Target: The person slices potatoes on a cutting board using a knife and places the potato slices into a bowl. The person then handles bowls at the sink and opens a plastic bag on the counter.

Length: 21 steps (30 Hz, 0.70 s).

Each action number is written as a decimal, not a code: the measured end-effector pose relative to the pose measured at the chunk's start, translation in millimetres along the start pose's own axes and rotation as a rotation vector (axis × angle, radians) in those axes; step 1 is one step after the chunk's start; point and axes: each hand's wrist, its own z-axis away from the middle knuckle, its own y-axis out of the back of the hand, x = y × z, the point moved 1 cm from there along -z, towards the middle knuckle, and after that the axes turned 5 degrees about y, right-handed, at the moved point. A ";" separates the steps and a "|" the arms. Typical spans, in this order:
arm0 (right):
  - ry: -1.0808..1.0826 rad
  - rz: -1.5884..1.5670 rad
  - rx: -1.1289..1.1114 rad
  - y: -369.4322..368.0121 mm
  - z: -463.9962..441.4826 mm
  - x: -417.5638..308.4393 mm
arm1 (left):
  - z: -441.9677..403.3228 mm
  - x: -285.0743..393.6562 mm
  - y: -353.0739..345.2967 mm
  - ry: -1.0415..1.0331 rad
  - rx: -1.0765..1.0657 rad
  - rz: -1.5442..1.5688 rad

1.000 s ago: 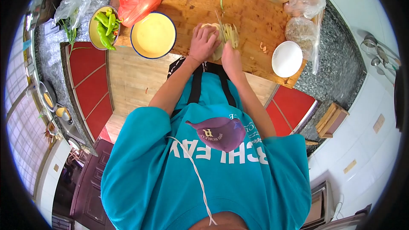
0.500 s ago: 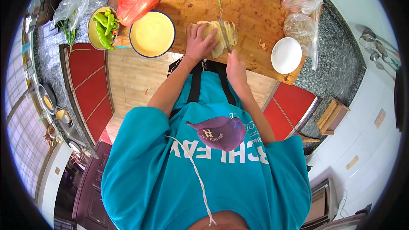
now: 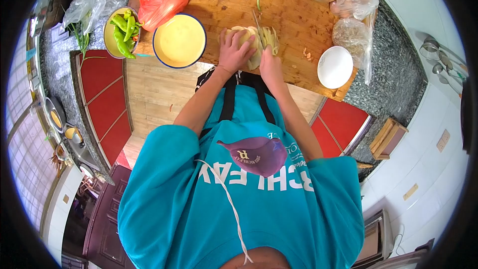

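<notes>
Pressing pale slices [image 3: 255,56] and gripping knife [image 3: 259,31], hands [image 3: 236,52] close together

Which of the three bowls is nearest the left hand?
The blue-rimmed bowl, pale yellow inside: it stands between the left hand and the bowl of green peppers, while the white bowl stands beyond the right hand.

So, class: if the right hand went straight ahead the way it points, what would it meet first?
Apart from the knife it holds, the right hand would probably meet the pale cut strips first; exact depth is unclear.
</notes>
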 end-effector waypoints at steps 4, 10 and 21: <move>0.014 -0.038 0.026 17.9 9.8 -3.9 | -1.0 -1.0 -1.5 -0.003 0.016 0.016; 0.044 0.007 0.025 33.8 40.6 -20.0 | -1.3 -0.7 -1.6 -0.010 0.029 0.036; -0.015 -0.002 -0.053 16.4 46.9 -7.1 | 1.0 -1.2 -3.5 -0.003 0.043 0.004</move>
